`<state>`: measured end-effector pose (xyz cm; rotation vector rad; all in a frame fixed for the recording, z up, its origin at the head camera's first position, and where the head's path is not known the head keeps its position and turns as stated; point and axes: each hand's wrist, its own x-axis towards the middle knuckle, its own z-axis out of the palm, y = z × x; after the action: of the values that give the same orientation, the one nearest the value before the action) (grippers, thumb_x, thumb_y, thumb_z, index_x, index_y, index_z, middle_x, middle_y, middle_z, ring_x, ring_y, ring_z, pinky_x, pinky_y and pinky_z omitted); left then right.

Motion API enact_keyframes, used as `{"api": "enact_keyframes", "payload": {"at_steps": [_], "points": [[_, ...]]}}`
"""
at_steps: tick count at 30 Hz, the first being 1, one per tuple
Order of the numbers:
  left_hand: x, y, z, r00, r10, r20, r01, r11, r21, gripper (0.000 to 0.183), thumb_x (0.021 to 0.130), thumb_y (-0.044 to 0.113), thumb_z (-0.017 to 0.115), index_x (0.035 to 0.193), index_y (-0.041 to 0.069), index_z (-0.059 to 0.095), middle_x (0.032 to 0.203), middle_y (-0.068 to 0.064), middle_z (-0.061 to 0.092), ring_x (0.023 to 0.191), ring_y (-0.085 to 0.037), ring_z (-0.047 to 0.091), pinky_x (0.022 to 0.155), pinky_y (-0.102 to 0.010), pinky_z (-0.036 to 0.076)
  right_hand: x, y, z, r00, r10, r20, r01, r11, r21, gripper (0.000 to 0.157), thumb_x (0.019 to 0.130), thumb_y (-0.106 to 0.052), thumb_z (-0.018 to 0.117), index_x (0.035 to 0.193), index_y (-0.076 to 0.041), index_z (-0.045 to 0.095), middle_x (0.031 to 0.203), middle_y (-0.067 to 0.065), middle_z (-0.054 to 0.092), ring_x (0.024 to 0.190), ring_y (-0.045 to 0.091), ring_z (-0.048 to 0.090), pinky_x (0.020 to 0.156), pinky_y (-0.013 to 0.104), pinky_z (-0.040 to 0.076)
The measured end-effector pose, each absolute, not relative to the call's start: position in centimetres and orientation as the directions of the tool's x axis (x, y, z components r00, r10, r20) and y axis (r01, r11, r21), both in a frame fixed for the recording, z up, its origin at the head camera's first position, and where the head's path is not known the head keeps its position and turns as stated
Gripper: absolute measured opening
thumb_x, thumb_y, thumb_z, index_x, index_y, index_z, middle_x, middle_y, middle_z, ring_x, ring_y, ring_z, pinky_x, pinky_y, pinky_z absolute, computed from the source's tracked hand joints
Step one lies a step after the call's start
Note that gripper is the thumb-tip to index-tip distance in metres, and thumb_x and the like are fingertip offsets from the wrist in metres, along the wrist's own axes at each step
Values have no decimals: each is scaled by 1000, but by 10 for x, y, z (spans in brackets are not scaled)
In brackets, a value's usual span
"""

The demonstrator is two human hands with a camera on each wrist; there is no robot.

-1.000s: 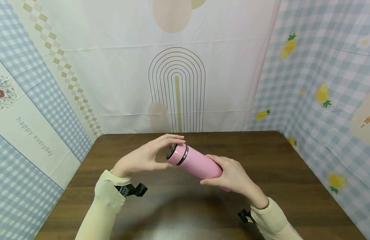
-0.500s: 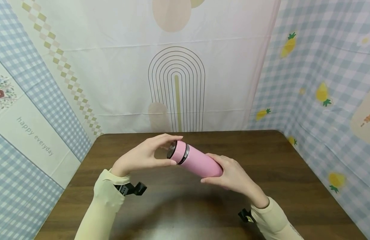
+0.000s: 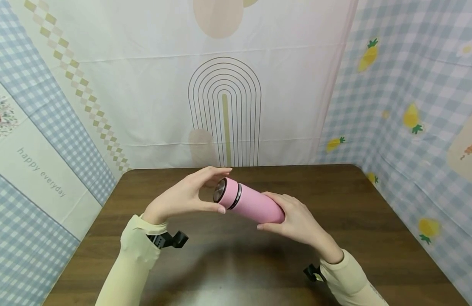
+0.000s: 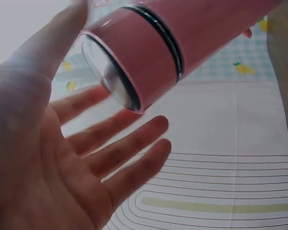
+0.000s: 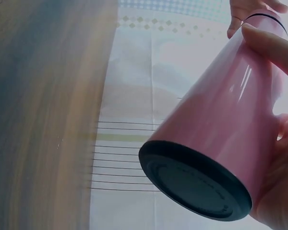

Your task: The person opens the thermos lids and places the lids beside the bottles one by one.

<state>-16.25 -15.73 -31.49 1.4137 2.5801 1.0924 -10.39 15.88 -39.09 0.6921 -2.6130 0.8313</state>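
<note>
A pink thermos bottle (image 3: pixel 255 205) is held tilted above the table, its lid (image 3: pixel 230 193) up and to the left. My right hand (image 3: pixel 297 219) grips the lower body, thumb and fingers wrapped round it. Around the lid, my left hand (image 3: pixel 186 193) stands with fingers spread and loosely extended, thumb near the lid's lower edge. In the left wrist view, the lid's shiny round top (image 4: pixel 110 72) faces the left palm, with a gap between them. The right wrist view shows the bottle's black base (image 5: pixel 197 179), clear of the table.
A dark brown wooden table (image 3: pixel 144 272) lies below both hands. Behind it hangs a white patterned cloth (image 3: pixel 155 106), with a blue checked cloth (image 3: pixel 392 140) on the right side. Each wrist wears a small black camera (image 3: pixel 170 240).
The bottle has risen slightly and turned so its lid top faces the view more. The left thumb now overlaps the lid's lower edge. My right hand keeps its grip.
</note>
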Motion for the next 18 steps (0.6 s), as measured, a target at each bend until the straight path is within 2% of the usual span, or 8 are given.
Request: {"api": "enact_keyframes", "payload": {"at_steps": [4, 8, 14, 18], "points": [[-163, -159, -315, -543, 775, 322, 768, 304, 564, 85, 79, 49, 85, 151, 33, 42, 146, 13, 46, 126, -7, 54, 106, -31, 44, -106, 158, -393, -828, -353, 436, -540, 712, -449, 74, 72, -55, 87, 135, -25, 62, 119, -6, 68, 103, 19, 62, 85, 45, 49], [-163, -159, -316, -501, 796, 341, 799, 273, 536, 81, 82, 39, 85, 151, 27, 43, 148, 10, 46, 125, -9, 53, 107, -31, 43, -106, 157, -394, -827, -350, 440, -540, 711, -450, 73, 72, -53, 87, 134, -24, 62, 118, -7, 68, 102, 18, 61, 85, 45, 49], [-161, -160, -316, -484, 803, 348, 798, 242, 552, 83, 86, 26, 84, 155, 25, 38, 149, 8, 44, 127, -11, 54, 110, -31, 41, -105, 159, -392, -842, -332, 425, -519, 711, -473, 74, 71, -53, 88, 134, -24, 62, 119, -5, 67, 104, 19, 61, 86, 46, 49], [-162, -160, -314, -466, 804, 370, 823, 241, 514, 77, 88, 23, 82, 153, 22, 41, 149, 6, 45, 128, -11, 52, 110, -32, 41, -106, 159, -391, -848, -323, 420, -509, 716, -478, 76, 71, -52, 88, 135, -22, 62, 120, -4, 67, 105, 19, 60, 87, 46, 48]]}}
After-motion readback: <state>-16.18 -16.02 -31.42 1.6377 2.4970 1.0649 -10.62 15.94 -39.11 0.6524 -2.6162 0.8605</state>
